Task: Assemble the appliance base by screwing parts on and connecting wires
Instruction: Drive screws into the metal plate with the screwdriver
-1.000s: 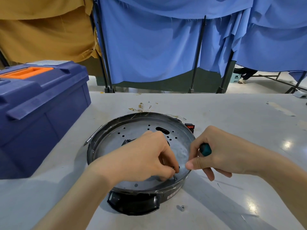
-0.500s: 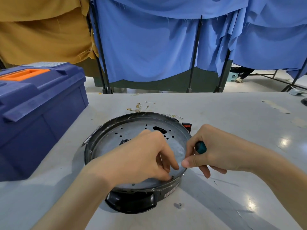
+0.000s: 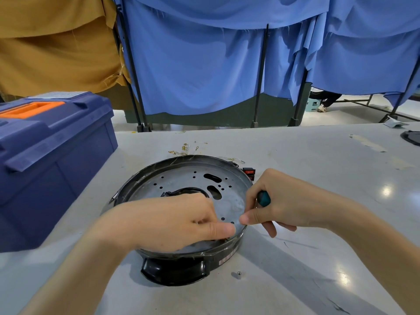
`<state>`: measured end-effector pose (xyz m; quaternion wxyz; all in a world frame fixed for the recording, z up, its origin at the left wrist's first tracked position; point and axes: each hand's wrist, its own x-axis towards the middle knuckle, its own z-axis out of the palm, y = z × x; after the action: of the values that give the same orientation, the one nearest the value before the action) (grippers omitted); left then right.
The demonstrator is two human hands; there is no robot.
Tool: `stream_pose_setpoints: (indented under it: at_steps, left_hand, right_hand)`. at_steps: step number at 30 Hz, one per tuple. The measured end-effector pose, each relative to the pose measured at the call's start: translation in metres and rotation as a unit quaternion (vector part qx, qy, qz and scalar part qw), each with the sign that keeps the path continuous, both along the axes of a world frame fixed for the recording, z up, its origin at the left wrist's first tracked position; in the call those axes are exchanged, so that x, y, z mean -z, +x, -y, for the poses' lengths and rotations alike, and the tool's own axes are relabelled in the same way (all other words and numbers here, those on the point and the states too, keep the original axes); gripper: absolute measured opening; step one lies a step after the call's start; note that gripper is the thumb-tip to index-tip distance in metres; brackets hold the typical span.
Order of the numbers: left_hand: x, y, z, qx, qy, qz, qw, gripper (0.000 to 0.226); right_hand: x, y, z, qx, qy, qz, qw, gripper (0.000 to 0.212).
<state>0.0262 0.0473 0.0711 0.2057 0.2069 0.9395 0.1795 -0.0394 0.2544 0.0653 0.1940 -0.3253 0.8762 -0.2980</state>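
Appliance base: the round black base [image 3: 228, 252] sits on the grey table [image 3: 322, 169] right in front of you, its perforated metal plate [image 3: 179, 178] facing up and its black handle [image 3: 175, 270] on the side nearest you.
Your left hand [image 3: 175, 221]: it rests on the near part of the plate with fingers curled down and the thumb stretched toward the base's right rim. Whether it pinches anything cannot be told, since the fingertips are hidden.
Your right hand [image 3: 293, 201]: it is at the base's right rim, clenched round a screwdriver.
Screwdriver [image 3: 263, 198]: only the teal handle shows between your fingers, and the shaft and tip are hidden.
Loose screw [image 3: 236, 274]: it lies on the table just off the base's near right side.
Red switch [image 3: 248, 171]: it is at the base's far right edge.
Wire scraps [image 3: 181, 149]: they are scattered just beyond the base.
Toolbox [image 3: 52, 160]: blue with an orange handle and closed, it stands left of the base.
Curtains [image 3: 193, 64]: blue cloth hangs on black poles well beyond the base.
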Motion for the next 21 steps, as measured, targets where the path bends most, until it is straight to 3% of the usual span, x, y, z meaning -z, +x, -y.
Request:
stream_pose_setpoints:
  at_steps: [1, 4, 8, 13, 15, 18, 21]
  left_hand:
    - [-0.003, 0.003, -0.001, 0.004, -0.008, 0.005, 1.0, 0.09]
    - [-0.003, 0.009, -0.007, 0.002, -0.02, 0.001, 1.0, 0.069]
    - [0.004, 0.017, -0.019, -0.024, -0.085, -0.066, 0.994, 0.051]
    - [0.016, 0.03, -0.031, -0.073, -0.102, -0.15, 0.981, 0.038]
    - [0.02, 0.031, -0.034, -0.069, -0.13, -0.193, 0.97, 0.035]
    - [0.028, 0.031, -0.036, -0.079, -0.126, -0.236, 0.96, 0.011]
    - [0.035, 0.033, -0.033, -0.092, -0.108, -0.243, 0.96, 0.012]
  right_hand:
    - [0.0, 0.0, 0.0, -0.002, -0.003, -0.003, 1.0, 0.026]
    - [0.002, 0.002, -0.002, -0.002, -0.015, -0.015, 1.0, 0.025]
    - [0.007, 0.008, -0.005, 0.003, -0.036, -0.046, 0.998, 0.016]
    - [0.012, 0.015, -0.014, 0.11, -0.154, -0.136, 0.973, 0.018]
    - [0.012, 0.018, -0.019, 0.089, -0.12, -0.125, 0.981, 0.02]
    - [0.023, 0.03, -0.018, 0.007, -0.014, -0.074, 0.997, 0.02]
    - [0.04, 0.04, -0.008, -0.035, 0.051, -0.08, 0.995, 0.028]
